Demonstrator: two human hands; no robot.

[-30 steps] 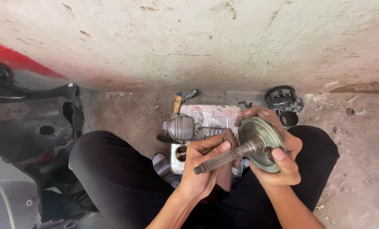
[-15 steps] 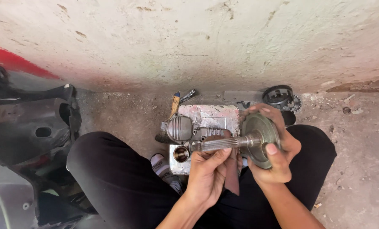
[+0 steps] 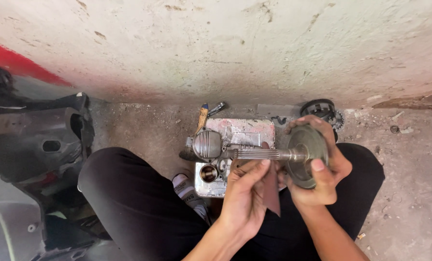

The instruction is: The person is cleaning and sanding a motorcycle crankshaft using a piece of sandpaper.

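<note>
Left hand (image 3: 245, 193): fingers pinched on a strip of abrasive paper (image 3: 271, 191) beneath the splined shaft (image 3: 259, 154). Right hand (image 3: 317, 169): fingers wrapped around the disc (image 3: 307, 152). Keep the shaft level over the lap; rub evenly. Metal tray (image 3: 240, 129) lies beyond.

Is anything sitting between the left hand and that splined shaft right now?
A dark strip of material lies between the left hand and the splined shaft: the fingers press it up against the shaft's underside. The right hand grips the disc at the shaft's end directly, nothing between.
</note>
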